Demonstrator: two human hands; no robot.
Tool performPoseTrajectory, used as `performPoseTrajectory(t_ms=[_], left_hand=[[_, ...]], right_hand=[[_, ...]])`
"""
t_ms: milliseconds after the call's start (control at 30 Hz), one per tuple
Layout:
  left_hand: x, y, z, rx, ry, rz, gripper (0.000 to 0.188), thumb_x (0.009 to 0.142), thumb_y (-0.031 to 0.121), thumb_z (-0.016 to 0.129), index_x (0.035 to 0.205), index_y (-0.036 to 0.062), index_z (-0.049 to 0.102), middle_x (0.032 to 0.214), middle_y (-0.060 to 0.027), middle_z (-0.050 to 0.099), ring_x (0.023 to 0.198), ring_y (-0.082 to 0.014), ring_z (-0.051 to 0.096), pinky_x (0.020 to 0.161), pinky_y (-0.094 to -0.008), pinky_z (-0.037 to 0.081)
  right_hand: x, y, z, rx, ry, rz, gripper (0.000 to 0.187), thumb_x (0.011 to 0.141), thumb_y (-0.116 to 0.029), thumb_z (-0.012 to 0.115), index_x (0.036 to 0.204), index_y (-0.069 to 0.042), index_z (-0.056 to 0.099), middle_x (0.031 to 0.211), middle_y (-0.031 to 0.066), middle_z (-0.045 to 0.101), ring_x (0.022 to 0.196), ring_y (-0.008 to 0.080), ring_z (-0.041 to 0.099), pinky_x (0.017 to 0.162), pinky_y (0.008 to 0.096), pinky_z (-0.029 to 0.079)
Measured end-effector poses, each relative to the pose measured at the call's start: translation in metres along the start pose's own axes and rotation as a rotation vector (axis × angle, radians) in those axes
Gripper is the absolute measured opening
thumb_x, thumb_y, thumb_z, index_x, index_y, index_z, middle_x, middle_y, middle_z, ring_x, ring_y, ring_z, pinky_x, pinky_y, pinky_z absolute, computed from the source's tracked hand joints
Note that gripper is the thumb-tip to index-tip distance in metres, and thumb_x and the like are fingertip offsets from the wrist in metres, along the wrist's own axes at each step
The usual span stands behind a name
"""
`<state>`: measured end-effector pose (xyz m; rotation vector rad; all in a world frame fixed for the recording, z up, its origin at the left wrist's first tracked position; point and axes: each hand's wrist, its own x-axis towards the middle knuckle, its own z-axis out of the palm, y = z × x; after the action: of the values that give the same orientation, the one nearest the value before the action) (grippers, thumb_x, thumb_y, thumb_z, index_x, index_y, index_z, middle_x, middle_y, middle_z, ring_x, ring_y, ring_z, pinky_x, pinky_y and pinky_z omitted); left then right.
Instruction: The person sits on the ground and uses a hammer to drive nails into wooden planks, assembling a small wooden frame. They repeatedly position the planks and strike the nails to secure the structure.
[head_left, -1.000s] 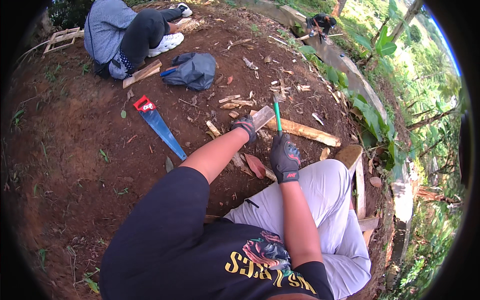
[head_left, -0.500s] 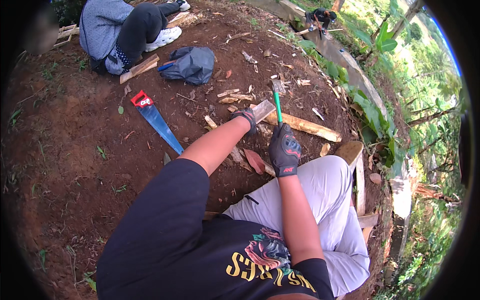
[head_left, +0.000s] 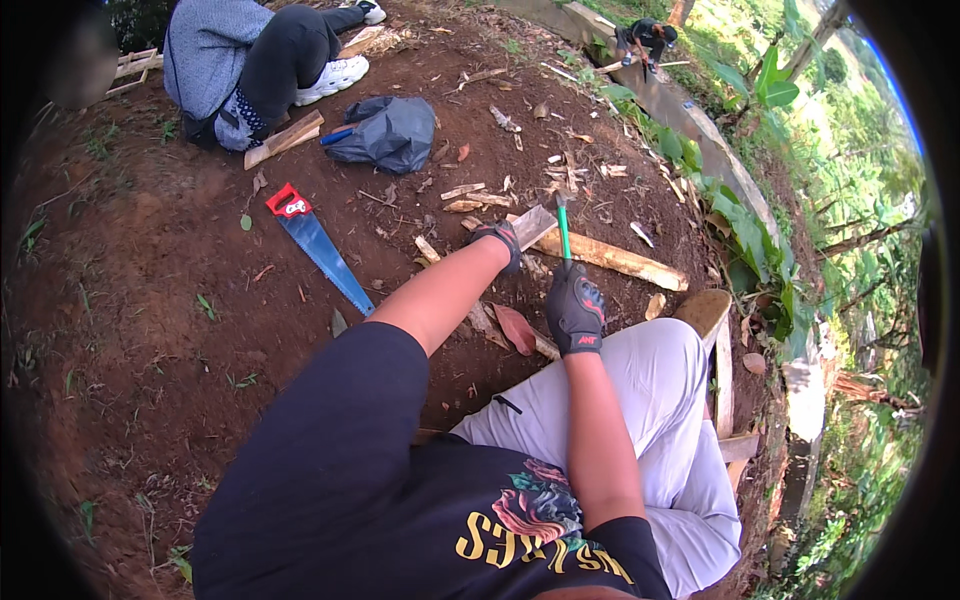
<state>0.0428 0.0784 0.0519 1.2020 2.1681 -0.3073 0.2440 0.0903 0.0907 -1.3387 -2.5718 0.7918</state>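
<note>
My gloved left hand [head_left: 503,242] is closed around a short flat piece of wood [head_left: 533,226], which slants up and right over the log. In my gloved right hand [head_left: 575,312] is a green-handled tool [head_left: 564,230], gripped low on its handle and pointing away from me. Its head is small and blurred, so I cannot tell whether it is a hatchet or a hammer. The tool's far end is close beside the wood's right end. A peeled log [head_left: 620,262] lies on the soil under and right of the wood piece.
A red-handled handsaw [head_left: 318,245] lies left of my left forearm. Beyond it are a dark plastic bag [head_left: 385,135] and a seated person [head_left: 285,70] beside a board [head_left: 284,140]. Wood chips [head_left: 568,175] litter the soil. Another person [head_left: 648,40] crouches by the concrete edge [head_left: 715,145].
The green-handled tool and my right hand have come slightly nearer to me, and the tool's head shows less. My left hand still holds the wood. The whole view has shifted slightly.
</note>
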Motion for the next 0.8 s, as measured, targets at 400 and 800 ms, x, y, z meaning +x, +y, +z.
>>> performPoseTrajectory(t_ms=[400, 800], left_hand=[[-0.003, -0.003, -0.001, 0.006, -0.016, 0.008, 0.077, 0.081, 0.043, 0.078, 0.144, 0.0032, 0.059, 0.143, -0.019, 0.066, 0.13, -0.0343, 0.066, 0.106, -0.0472, 0.055], [-0.001, -0.006, -0.006, 0.024, -0.01, 0.002, 0.078, 0.081, 0.044, 0.077, 0.145, 0.0046, 0.059, 0.143, -0.0187, 0.066, 0.13, -0.0342, 0.066, 0.106, -0.0473, 0.054]], right_hand=[[-0.007, -0.017, -0.012, -0.001, 0.102, 0.007, 0.033, 0.11, -0.032, 0.049, 0.104, -0.004, 0.065, 0.086, 0.0238, 0.071, 0.078, 0.0457, 0.07, 0.066, 0.0585, 0.053], [-0.002, -0.034, -0.032, 0.106, 0.325, -0.113, 0.024, 0.109, -0.024, 0.053, 0.103, -0.003, 0.063, 0.083, 0.0249, 0.069, 0.074, 0.0451, 0.069, 0.062, 0.0559, 0.052]])
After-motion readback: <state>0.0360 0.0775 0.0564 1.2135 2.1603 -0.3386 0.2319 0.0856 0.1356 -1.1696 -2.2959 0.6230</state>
